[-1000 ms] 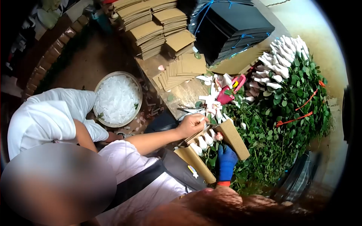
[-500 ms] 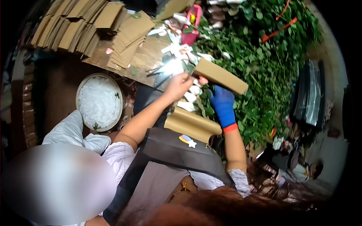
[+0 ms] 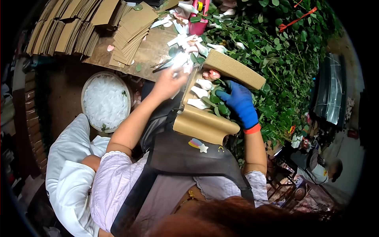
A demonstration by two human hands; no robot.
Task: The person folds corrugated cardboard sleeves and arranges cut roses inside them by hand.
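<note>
My left hand, bare, has its fingers curled near the white paper strips; glare hides what is between the fingertips. In the blue glove, my right hand closes around leafy rose stems. Left of it, several white-sleeved buds lie in a row on brown cardboard, its near edge curled up. A pink rose without a sleeve lies at the row's far end. Beyond it, a corrugated cardboard flap stands raised.
Cardboard stacks and fanned sheets lie on the wooden table. A pink tape dispenser stands beyond the paper. Leafy stems fill the right. A round basin of white pieces and another person's white-clothed body are left.
The view has swung right and down. My left hand has drawn back from the pink rose toward the paper strips. My gloved right hand remains by the stems.
</note>
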